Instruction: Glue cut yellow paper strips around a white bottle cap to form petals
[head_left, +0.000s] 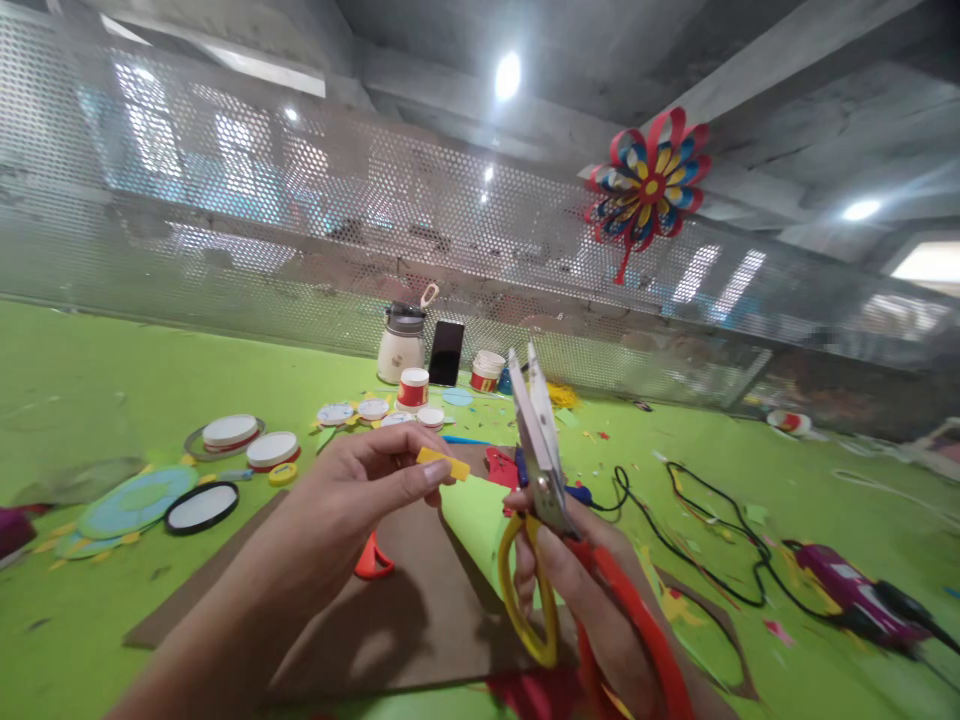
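Note:
My left hand point(375, 480) is closed in a pinch on a small yellow paper strip point(444, 463), held above a brown cardboard sheet point(427, 620). To its right, my right hand point(577, 570) is closed round a pair of scissors point(546, 470) with one yellow and one red handle loop. The blades point up and away, slightly parted, with nothing between them and apart from the strip. A light green paper sheet point(474, 515) lies under the hands, partly hidden by the right one. An orange-red handle-like piece point(373, 560) rests on the cardboard below my left hand.
At the back stand a white jug point(401, 345), a phone point(447, 352) and small tubs point(413, 388). Round lids point(274, 450) and a blue paper disc point(139, 500) lie left. A purple corded tool point(855, 590) lies right. A paper flower point(651, 188) hangs on the mesh screen.

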